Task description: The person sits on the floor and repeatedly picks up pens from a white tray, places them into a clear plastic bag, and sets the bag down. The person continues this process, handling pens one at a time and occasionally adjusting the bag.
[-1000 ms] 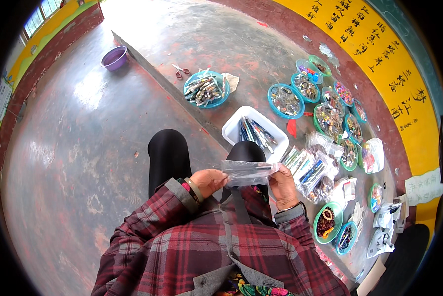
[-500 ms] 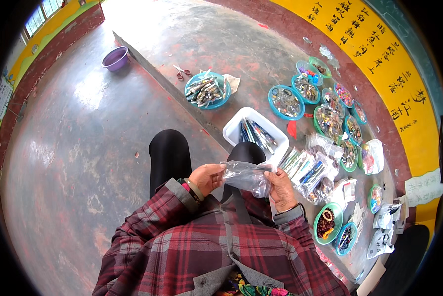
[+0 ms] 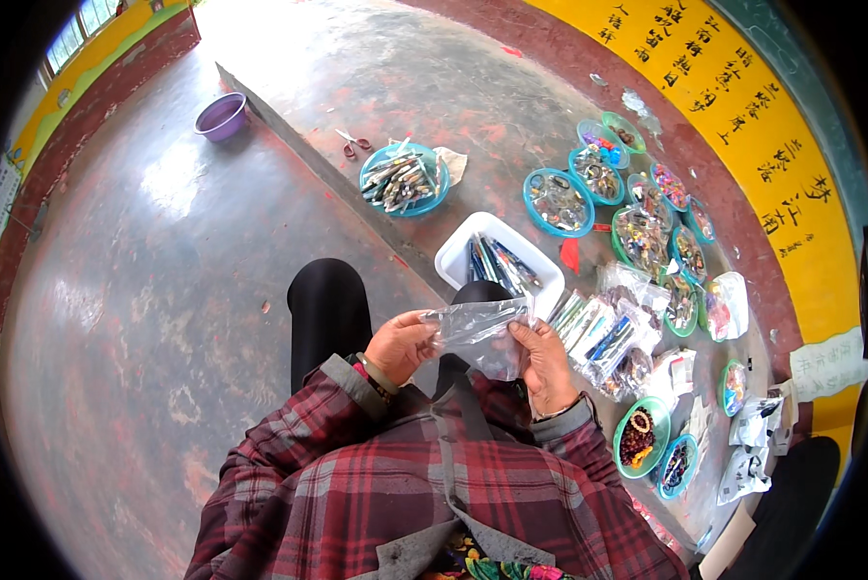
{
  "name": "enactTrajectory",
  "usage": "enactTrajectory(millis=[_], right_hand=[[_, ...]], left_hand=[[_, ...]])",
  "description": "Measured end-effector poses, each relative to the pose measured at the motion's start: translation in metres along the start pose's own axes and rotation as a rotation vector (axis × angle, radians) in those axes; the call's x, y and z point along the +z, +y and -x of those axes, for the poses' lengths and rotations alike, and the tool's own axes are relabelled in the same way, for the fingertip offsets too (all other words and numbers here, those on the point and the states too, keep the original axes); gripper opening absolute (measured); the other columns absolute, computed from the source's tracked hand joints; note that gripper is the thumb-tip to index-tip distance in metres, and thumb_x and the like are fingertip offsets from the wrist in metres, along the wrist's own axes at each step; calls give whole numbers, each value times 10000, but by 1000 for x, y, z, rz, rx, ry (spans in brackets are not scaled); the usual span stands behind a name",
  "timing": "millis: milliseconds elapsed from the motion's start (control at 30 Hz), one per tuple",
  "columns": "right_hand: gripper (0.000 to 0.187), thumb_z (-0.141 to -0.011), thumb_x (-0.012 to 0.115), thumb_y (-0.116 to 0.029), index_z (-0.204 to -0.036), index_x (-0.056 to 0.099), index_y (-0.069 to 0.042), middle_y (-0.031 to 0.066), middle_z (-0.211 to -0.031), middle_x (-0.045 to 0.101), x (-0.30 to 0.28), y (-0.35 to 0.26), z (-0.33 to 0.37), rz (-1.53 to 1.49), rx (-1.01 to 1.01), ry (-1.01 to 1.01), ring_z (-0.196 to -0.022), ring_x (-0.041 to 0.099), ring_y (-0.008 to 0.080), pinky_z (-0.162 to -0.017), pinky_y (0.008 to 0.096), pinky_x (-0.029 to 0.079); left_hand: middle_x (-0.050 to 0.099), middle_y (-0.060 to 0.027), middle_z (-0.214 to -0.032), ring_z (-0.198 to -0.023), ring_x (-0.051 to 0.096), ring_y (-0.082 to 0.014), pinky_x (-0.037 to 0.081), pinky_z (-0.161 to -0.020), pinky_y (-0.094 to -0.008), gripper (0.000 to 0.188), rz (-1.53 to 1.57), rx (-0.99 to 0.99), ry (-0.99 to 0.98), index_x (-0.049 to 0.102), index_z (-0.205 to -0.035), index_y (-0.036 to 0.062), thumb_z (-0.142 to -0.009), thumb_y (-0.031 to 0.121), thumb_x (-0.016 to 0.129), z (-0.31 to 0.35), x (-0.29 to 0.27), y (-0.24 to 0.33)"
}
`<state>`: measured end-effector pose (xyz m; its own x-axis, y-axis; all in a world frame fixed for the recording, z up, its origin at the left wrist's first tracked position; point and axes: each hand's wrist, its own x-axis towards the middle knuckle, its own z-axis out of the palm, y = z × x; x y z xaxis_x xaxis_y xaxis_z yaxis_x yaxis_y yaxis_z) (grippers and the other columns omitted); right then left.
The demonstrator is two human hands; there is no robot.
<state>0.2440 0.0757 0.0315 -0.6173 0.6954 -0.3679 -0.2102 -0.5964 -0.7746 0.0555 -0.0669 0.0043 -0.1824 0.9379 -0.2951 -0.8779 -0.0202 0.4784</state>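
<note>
Our L hand point(image 3: 398, 350) has thumb & fingertips pinched nearly together on the L end of a clear plastic bag point(image 3: 480, 338), film caught b/w them. Our R hand point(image 3: 542, 365) grips the R end: thumb flat on top, other fingers curled behind & partly hidden, so we can't tell how tightly those close. The bag spans b/w both hands over our lap, by the R knee point(image 3: 482, 293), film creased & shiny. Contents, if any, we can't make out.

Next out, wrists: pale bangle point(image 3: 378, 372) on L, dark band point(image 3: 558, 408) on R, then plaid sleeves point(image 3: 303, 416). L knee point(image 3: 329, 300), in black, sits L of the bag.

Just past the R knee, a white tub point(image 3: 453, 253) w/ loose pens point(image 3: 501, 263) inside. R of that, near our R hand, a pile of clear packs point(image 3: 608, 340), some w/ pens. Closer in on the R, a green bowl point(image 3: 659, 418) w/ dark beads, small blue bowl point(image 3: 692, 447) right beside it.

Farther up, a blue basin point(image 3: 419, 209) heaped w/ pens, scissors point(image 3: 353, 144) near its upper L. Upper R, a cluster of blue & green bowls point(image 3: 559, 232) w/ bits too small to ID; red scrap point(image 3: 570, 254) b/w cluster & tub. Far upper L, a purple basin point(image 3: 221, 118) on the floor near the step edge point(image 3: 308, 159).
</note>
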Motion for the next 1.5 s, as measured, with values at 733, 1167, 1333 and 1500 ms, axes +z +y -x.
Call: enactTrajectory(millis=[733, 1167, 1333, 1500], right_hand=[[140, -877, 552, -103, -927, 657, -26, 2, -756, 604, 95, -103, 8, 1018, -25, -641, -637, 553, 71, -566, 224, 448], [325, -734, 690, -34, -1037, 587, -91, 126, -1173, 559, 85, -92, 0, 1272, -905, -247, -1011, 588, 302, -861, 359, 465], [239, -736, 681, -47, -962, 635, -105, 125, -1159, 574, 81, -73, -14, 1267, -964, -230, -1055, 558, 324, -939, 460, 406], [267, -674, 680, -44, -928, 648, -121, 115, -1130, 588, 90, -71, -16, 1414, -1273, -176, -1024, 572, 289, -908, 439, 410]], left_hand=[[614, -91, -1109, -918, 611, -126, 503, -612, -224, 374, -722, 11, -327, 540, -1201, -1, -840, 39, 633, 3, 58, 50], [635, -70, -1004, -907, 623, -147, 541, -798, -299, 220, -696, 198, -121, 582, -1097, -32, -883, 23, 573, -28, 50, 58], [643, -62, -1000, -870, 618, -128, 523, -785, -269, 254, -691, 189, -117, 583, -1122, -34, -881, 47, 585, -35, 37, 55], [643, -63, -997, -873, 626, -145, 534, -777, -282, 229, -639, 153, -53, 592, -1098, -32, -889, 58, 579, -36, 36, 59]])
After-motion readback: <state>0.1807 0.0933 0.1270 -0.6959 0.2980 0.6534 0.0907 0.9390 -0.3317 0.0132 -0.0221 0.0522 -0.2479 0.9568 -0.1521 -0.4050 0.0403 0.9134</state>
